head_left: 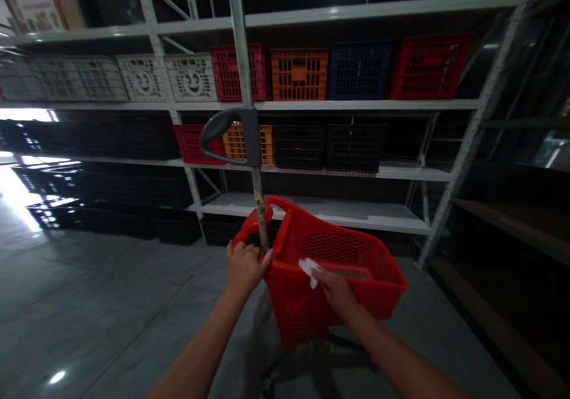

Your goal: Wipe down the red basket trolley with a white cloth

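Note:
A red plastic shopping cart (294, 322) with perforated sides stands in front of me, its basket turned to the right. My left hand (246, 266) is closed on the cart's red handle (252, 224), right by the foot of a metal pole (243, 60) that rises from there. A grey loop grip (253, 138) sits partway up the pole. At the near rim of the basket, my right hand (336, 289) pinches a crumpled white wipe (309, 270), which could be paper or cloth. The wipe lies against the rim.
Beyond the cart stands a white metal shelving rack (320, 105). Its shelves bear an orange crate (299, 75), a blue crate (360, 70), a red crate (431, 66) and black crates (356, 148). Dark shelving (503, 227) rises at the right. The floor (111, 304) is grey.

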`<move>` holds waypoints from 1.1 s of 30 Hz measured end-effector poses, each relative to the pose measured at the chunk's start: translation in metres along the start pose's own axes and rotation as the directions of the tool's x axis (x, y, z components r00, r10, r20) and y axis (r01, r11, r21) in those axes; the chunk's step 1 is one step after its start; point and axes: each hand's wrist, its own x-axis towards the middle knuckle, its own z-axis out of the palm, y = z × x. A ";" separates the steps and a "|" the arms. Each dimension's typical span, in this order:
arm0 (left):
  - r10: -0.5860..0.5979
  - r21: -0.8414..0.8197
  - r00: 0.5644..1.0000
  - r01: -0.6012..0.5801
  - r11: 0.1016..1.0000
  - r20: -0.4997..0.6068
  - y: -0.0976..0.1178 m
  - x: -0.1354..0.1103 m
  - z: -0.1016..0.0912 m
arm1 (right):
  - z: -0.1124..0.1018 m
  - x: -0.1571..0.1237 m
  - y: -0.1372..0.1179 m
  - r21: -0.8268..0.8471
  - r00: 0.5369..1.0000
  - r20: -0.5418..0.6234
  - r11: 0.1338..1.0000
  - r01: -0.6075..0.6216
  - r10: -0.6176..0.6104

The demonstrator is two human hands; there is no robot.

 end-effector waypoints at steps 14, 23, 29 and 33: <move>0.010 0.042 1.000 -0.011 0.999 0.013 -0.007 0.009 0.004 | 0.006 0.006 0.005 -0.142 0.992 0.060 0.982 0.122 -0.114; 0.014 0.066 1.000 -0.014 0.998 0.005 -0.001 0.010 0.010 | -0.129 -0.132 0.111 -0.515 0.975 -0.185 0.832 -0.204 0.124; 0.019 0.103 1.000 -0.018 0.994 -0.006 0.003 0.008 0.010 | -0.027 -0.053 0.050 -0.371 0.969 -0.244 0.919 -0.131 0.039; 0.030 0.132 1.000 -0.029 0.991 -0.008 0.002 0.007 0.010 | 0.050 0.033 -0.023 -0.202 0.964 -0.263 0.979 -0.006 -0.048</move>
